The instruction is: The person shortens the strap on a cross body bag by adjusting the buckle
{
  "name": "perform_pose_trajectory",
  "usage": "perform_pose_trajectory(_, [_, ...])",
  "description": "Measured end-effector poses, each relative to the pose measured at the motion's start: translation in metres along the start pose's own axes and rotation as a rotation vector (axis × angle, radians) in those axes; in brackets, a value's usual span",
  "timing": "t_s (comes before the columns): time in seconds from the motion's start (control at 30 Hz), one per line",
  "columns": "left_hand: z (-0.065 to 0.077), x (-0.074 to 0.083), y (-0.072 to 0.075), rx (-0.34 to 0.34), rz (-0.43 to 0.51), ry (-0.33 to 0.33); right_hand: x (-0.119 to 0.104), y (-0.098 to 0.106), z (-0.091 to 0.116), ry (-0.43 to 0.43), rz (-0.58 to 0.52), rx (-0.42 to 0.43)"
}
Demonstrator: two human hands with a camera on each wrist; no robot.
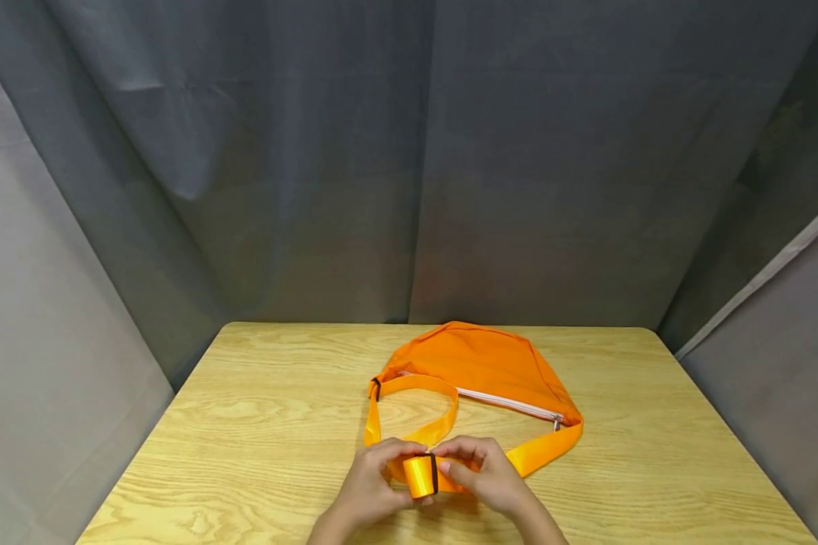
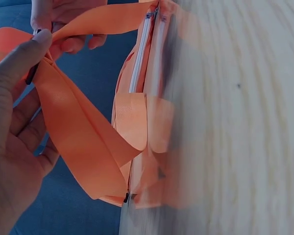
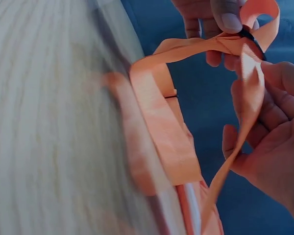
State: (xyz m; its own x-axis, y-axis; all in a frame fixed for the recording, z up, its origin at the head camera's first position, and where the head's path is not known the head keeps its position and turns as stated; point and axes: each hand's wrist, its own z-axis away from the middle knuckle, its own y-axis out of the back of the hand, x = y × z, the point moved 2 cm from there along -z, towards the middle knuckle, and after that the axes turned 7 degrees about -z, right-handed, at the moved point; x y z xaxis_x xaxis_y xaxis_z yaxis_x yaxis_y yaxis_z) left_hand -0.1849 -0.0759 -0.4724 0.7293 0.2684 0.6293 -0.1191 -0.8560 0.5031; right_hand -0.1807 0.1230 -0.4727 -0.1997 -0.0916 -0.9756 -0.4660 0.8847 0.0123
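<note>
An orange bag (image 1: 473, 356) of smooth, matte cloth is laid on the table (image 1: 266, 431), its outline rounded like a half-moon at the far side and nearly straight along the near side. That straight side is traced by a pale zip (image 1: 507, 402), ended at the right by a small metal pull (image 1: 557, 425). From both corners of the bag a flat, satiny strap (image 1: 541, 452) is led toward the hands; at the left corner it is passed through a dark ring (image 1: 376, 389), and beside that corner it is bent into a wide, open curve.

The thin black buckle (image 1: 435, 473) is held up in front of the bag, between the two hands. It is pinched by the left hand (image 1: 375, 484), with thumb and fingers set at its opposite ends. By the right hand (image 1: 487, 471) the strap is pinched just beside the buckle, between thumb and fingers. On the buckle's left side the strap is doubled into a short, glossy loop (image 1: 418, 478), rounded like a tube.

The table is faced with pale, streaked wood grain and rounded at its far corners. Behind it dark grey curtains (image 1: 313, 166) are hung, creased softly and met in an upright line.
</note>
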Motion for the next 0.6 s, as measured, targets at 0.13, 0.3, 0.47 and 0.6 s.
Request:
perform_pose_trajectory(0.13, [-0.006, 0.017, 0.008, 0.014, 0.0, -0.032, -0.006, 0.001, 0.004, 0.017, 0.151, 0.025])
perform_pose_trajectory(0.3, [-0.006, 0.019, 0.009, 0.023, 0.025, -0.024, -0.008, -0.002, 0.008, 0.082, 0.291, 0.009])
perform_pose_trajectory(0.47, [0.002, -0.001, 0.002, 0.037, 0.002, -0.013, -0.007, -0.007, 0.01, 0.164, 0.39, 0.0])
perform_pose_trajectory(0.6, [0.005, -0.009, 0.001, 0.035, 0.006, 0.001, -0.006, -0.01, 0.01, 0.261, 0.47, 0.017])
